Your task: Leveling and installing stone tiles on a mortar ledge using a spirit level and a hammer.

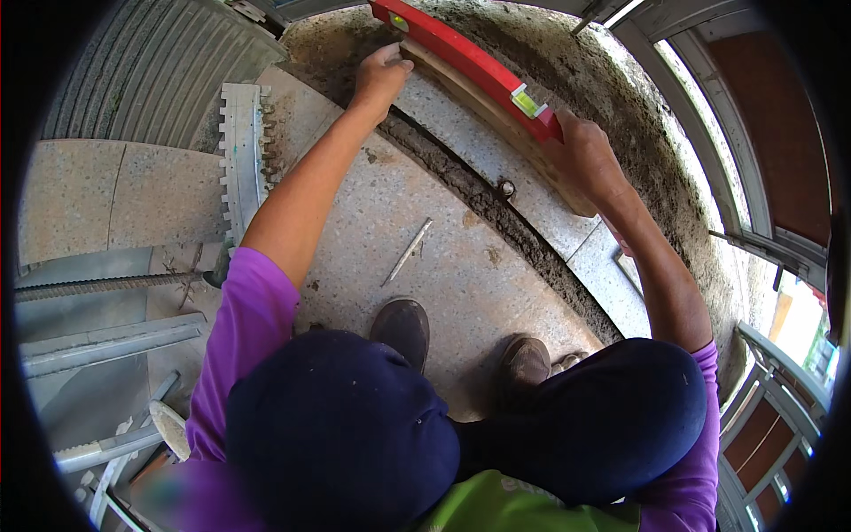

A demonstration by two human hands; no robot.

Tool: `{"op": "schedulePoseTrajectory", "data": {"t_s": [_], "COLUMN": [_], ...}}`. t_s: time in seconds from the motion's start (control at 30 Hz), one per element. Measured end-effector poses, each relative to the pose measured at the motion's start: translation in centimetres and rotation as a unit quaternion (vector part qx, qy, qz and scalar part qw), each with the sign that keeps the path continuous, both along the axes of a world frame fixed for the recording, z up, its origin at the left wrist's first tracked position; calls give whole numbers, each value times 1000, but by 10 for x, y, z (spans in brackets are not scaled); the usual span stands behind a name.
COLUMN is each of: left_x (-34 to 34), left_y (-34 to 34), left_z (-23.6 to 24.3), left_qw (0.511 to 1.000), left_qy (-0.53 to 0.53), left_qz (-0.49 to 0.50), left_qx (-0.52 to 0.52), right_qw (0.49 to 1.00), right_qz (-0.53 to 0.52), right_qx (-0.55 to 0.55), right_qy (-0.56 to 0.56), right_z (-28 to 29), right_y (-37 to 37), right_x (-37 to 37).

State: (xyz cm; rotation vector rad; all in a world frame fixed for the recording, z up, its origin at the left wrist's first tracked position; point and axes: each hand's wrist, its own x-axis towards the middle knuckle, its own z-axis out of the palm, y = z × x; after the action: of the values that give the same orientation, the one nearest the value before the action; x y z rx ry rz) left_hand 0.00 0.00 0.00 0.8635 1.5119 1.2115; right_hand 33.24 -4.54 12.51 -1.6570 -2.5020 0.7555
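1 red level [461,51] is held in the right hand [583,160] (the left hand [380,84] grasps a wooden board [483,106])

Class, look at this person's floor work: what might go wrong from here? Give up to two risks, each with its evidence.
1. The level might tip or slip: the right hand is at its near end, while the left hand is at the board, leaving the level's far end unheld.
2. The stick lies loose ahead of the shoes; a step forward could land on it.
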Motion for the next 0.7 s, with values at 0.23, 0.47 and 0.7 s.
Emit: {"op": "schedulePoseTrajectory", "data": {"t_s": [0.23,0.47,0.7], "left_x": [28,22,23], "left_y": [11,9,3], "left_z": [6,3,4], "left_qw": [992,989,994], "left_qy": [109,127,79], "left_qz": [-57,-67,-65], "left_qx": [19,34,26], "right_qw": [999,1000,997], "right_qz": [-12,-5,-60], "right_qx": [26,20,29], "right_qy": [20,-23,-41], "right_z": [-17,-11,-13], "right_y": [-3,-7,-32], "right_x": [17,18,54]}}
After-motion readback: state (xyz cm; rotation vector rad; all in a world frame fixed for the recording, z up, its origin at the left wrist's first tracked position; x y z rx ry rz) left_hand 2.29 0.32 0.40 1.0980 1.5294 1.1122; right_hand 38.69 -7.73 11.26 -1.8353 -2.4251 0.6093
